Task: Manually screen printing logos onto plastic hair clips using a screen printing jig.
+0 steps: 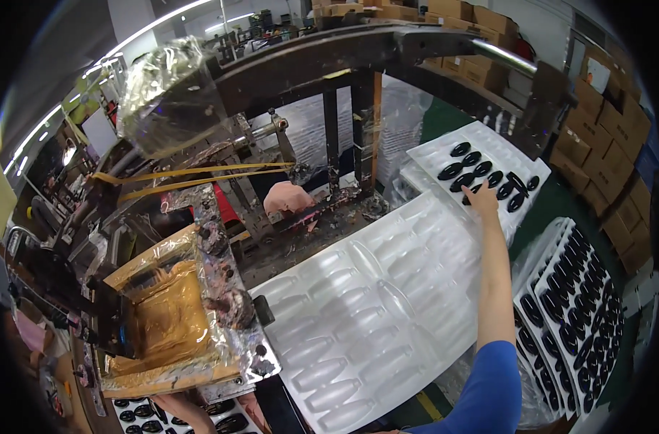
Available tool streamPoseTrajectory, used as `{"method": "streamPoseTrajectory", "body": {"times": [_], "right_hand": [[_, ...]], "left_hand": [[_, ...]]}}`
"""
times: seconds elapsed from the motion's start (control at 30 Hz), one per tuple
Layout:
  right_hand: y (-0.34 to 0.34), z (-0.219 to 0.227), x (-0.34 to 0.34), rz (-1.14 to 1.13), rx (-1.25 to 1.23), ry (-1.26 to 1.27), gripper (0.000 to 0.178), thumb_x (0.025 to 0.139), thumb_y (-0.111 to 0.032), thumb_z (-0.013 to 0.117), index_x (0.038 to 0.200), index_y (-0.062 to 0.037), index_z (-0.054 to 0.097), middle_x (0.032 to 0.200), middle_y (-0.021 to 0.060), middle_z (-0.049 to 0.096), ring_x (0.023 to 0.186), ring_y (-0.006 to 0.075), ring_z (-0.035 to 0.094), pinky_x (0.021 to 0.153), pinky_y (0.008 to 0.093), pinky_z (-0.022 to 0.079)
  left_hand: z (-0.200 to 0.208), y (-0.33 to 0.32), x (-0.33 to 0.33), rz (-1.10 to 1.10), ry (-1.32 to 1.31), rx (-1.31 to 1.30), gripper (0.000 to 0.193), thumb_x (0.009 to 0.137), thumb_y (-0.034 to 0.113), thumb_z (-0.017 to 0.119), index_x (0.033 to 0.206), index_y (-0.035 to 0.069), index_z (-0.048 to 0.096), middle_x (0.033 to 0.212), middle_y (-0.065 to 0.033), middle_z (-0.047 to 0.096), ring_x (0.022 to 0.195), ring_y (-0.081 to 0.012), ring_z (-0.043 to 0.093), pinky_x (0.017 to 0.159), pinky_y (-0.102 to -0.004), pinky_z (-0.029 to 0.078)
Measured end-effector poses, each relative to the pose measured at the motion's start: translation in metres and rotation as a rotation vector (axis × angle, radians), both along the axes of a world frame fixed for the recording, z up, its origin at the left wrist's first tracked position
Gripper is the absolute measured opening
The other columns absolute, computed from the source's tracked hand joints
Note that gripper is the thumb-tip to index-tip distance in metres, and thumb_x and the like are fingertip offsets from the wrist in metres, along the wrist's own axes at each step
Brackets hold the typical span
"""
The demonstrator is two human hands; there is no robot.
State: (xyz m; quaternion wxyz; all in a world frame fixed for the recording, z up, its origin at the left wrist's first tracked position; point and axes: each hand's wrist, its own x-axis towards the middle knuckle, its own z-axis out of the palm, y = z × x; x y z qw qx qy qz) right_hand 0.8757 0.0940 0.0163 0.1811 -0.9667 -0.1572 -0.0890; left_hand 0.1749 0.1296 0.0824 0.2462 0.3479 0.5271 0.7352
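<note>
My right hand (483,199) reaches forward over a white molded tray (514,145) at the far right. Its fingers are stretched apart, with the fingertips at glossy black oval pieces (460,182) lying in that tray. I cannot make out a piece lifted between them. At the bottom left my left forearm (183,411) goes under a wood-edged screen frame (170,387) smeared with gold-brown ink (172,325). The frame hides the fingers of that hand. Below it, more black oval pieces (150,427) sit in a white tray.
Stacked white trays (373,304) with unfilled oval hollows stretch across the middle. Trays of black pieces (575,311) stand at the right. A dark metal machine arm (308,61) arches overhead, with yellow bands (199,173) below it. Cardboard boxes (604,145) are piled behind.
</note>
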Motion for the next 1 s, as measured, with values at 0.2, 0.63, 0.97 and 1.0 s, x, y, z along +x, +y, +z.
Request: {"method": "streamPoseTrajectory", "body": {"times": [0.2, 0.63, 0.97, 1.0], "right_hand": [[0.002, 0.020, 0.004, 0.028, 0.128, -0.034, 0.073, 0.065, -0.046, 0.067, 0.110, 0.0031, 0.035, 0.104, 0.0299, 0.050, 0.094, 0.0404, 0.054, 0.077, 0.0422, 0.046], [0.042, -0.013, 0.065, 0.218, 0.050, 0.141, 0.080, 0.058, -0.064, 0.062, 0.090, 0.0092, 0.060, 0.098, 0.0280, 0.057, 0.095, 0.0375, 0.055, 0.082, 0.0409, 0.044], [0.051, 0.017, -0.001, 0.266, 0.408, -0.228, 0.075, 0.066, -0.040, 0.067, 0.121, 0.0008, 0.035, 0.107, 0.0245, 0.054, 0.098, 0.0378, 0.053, 0.085, 0.0401, 0.040], [0.054, 0.017, -0.002, 0.448, 0.511, -0.178, 0.073, 0.066, -0.035, 0.069, 0.120, 0.0017, 0.038, 0.108, 0.0218, 0.054, 0.099, 0.0325, 0.053, 0.086, 0.0367, 0.040]], "left_hand": [[-0.003, 0.002, -0.016, -1.305, -0.403, 0.699, 0.048, 0.094, 0.030, 0.032, 0.129, -0.001, 0.025, 0.128, -0.0141, 0.032, 0.116, -0.0211, 0.036, 0.095, -0.0348, 0.032], [-0.086, 0.000, -0.088, -0.022, 0.407, -0.048, 0.046, 0.088, 0.028, 0.043, 0.124, 0.004, 0.029, 0.119, -0.0117, 0.040, 0.104, -0.0211, 0.045, 0.087, -0.0327, 0.039], [-0.034, -0.008, -0.038, -0.156, 0.116, -0.105, 0.027, 0.093, 0.019, 0.035, 0.110, -0.003, 0.037, 0.102, -0.0091, 0.044, 0.091, -0.0144, 0.043, 0.085, -0.0273, 0.034], [-0.035, -0.007, -0.036, -0.161, 0.105, -0.101, 0.027, 0.093, 0.019, 0.035, 0.110, -0.003, 0.037, 0.102, -0.0091, 0.044, 0.091, -0.0144, 0.043, 0.085, -0.0273, 0.034]]}}
